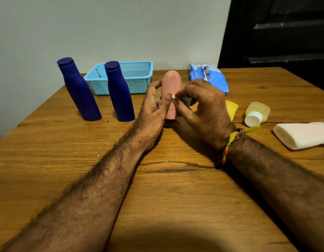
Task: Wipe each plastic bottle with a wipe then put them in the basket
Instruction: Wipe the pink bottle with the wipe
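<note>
- Your left hand (154,104) grips the pink bottle (171,88), standing cap-down on the table (175,197), steadying it for wiping.
- Your right hand (201,104) pinches the wipe (175,97) against its side.
- The basket (134,77) waits behind, holding no bottles; two blue bottles (78,90) stand before it.

Pink bottle (171,84) upright, cap down, mid-worktop; white wipe (181,100) against it. Two blue bottles (79,91) (120,93) stand before the empty blue basket (139,77).

Six bottles: two blue (79,91) (119,93), one pink (171,84), two yellow (232,109) (257,113), one white (303,134). One basket (137,77), one wipe pack (208,77).
</note>
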